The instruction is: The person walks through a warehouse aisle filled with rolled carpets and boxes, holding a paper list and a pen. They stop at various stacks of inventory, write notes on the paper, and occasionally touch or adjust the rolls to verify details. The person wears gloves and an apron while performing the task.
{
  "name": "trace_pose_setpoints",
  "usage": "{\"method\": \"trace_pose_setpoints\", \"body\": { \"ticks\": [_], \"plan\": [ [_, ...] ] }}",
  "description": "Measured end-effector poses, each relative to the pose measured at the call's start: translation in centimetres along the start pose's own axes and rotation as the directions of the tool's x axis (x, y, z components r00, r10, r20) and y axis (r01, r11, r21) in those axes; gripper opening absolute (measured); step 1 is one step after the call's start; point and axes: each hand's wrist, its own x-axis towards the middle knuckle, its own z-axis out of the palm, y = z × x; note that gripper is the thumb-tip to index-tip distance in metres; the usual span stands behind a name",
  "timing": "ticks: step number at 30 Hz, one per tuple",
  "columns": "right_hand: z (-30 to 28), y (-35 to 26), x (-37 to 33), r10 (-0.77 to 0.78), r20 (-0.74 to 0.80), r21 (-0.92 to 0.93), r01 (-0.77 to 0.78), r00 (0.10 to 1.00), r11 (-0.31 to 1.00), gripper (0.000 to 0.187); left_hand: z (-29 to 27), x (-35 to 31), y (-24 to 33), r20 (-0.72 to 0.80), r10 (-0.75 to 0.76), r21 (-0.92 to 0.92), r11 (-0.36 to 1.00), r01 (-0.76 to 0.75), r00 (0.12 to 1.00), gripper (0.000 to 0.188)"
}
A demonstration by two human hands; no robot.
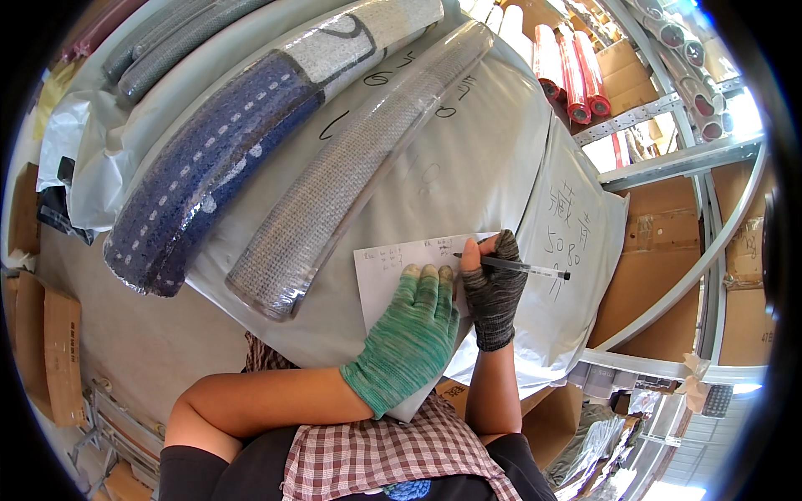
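Note:
My left hand, in a green knit glove, lies flat with its fingers stretched over a sheet of white paper. Some handwriting shows along the paper's upper part. My right hand wears a dark grey glove with bare fingertips and is closed around a pen. The pen's dark tip rests at the written lines on the right of the sheet. Under the paper is a large bundle in whitish plastic wrap, with black marker writing on it.
On the bundle lie a grey woven roll in clear film and a thicker blue-and-white roll. Red-wrapped rolls stand on metal shelving at the upper right. Cardboard boxes fill the rack beside my right arm; another box is far left.

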Motion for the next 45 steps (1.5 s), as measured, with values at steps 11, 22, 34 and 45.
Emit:
{"method": "trace_pose_setpoints", "body": {
  "ticks": [11,22,34,45],
  "plan": [
    [-0.4,-1.2,-0.6,0.097,0.075,0.166,-0.108,0.992,0.98,0.021,-0.3,0.1,0.1,-0.016,0.005,0.042,0.999,-0.005,1.0,0.043],
    [0.1,-0.2,-0.5,0.004,0.088,0.005,-0.005,0.996,1.0,0.02,0.0,-0.1,0.5,0.024,0.034,0.041,0.999,-0.035,0.999,0.04],
    [0.1,-0.6,-0.4,-0.001,0.079,0.02,-0.001,0.997,1.0,0.021,0.2,-0.1,0.4,-0.01,0.044,0.042,0.998,-0.044,0.999,0.04],
    [0.0,-0.4,-0.4,0.004,0.072,-0.004,-0.004,0.997,1.0,0.022,0.0,-0.1,0.3,-0.007,0.041,0.025,0.999,-0.04,0.999,0.039]
  ]
}}
